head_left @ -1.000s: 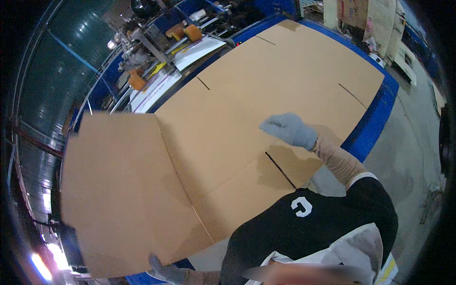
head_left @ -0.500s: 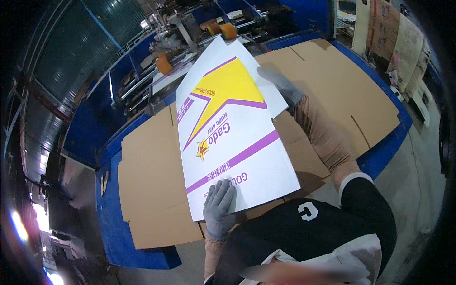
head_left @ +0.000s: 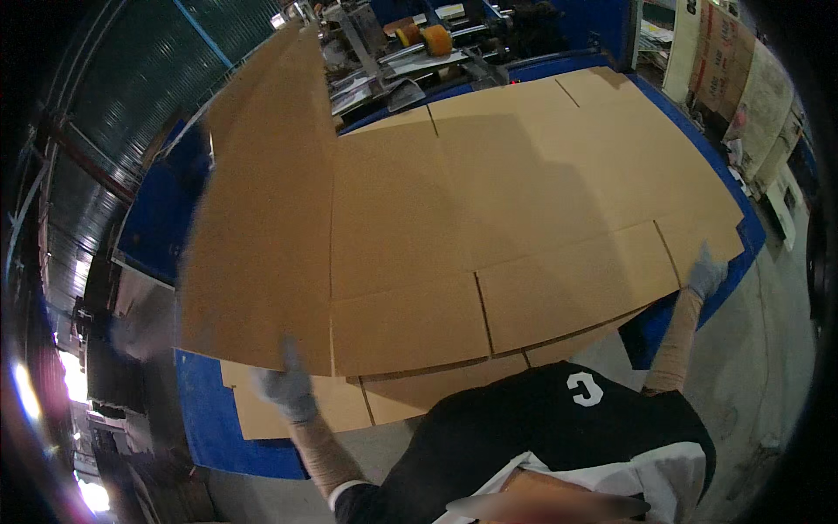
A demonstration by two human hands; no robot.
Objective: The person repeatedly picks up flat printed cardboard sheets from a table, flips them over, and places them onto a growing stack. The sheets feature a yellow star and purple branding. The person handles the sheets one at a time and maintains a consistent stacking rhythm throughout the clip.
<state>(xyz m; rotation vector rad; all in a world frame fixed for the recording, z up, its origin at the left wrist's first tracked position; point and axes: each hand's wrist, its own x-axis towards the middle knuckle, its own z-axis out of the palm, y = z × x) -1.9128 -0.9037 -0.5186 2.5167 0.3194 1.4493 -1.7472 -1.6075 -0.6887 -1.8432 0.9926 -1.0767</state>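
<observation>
A large brown cardboard sheet [head_left: 410,236], creased and slotted like a flattened box, spreads open with its plain side up. Its left panel [head_left: 262,210] is tilted up off the layer below and looks smeared by motion. My left hand [head_left: 288,390], in a grey glove, grips the near edge of that panel, thumb on top and the other fingers hidden beneath. At the right near corner, my right hand [head_left: 707,276], also gloved, pinches the sheet's edge, with its thumb on top. Another cardboard layer [head_left: 401,397] shows underneath along the near side.
A blue table [head_left: 209,410] carries the cardboard. Behind it stands a machine with metal rods and orange rollers [head_left: 437,40]. Cardboard and pale panels [head_left: 733,79] stand at the far right. Grey floor [head_left: 751,367] lies at the right.
The folded white printed carton has been opened out into a wide sheet with its brown side up. My left hand has moved left, and my right hand has moved right and nearer.
</observation>
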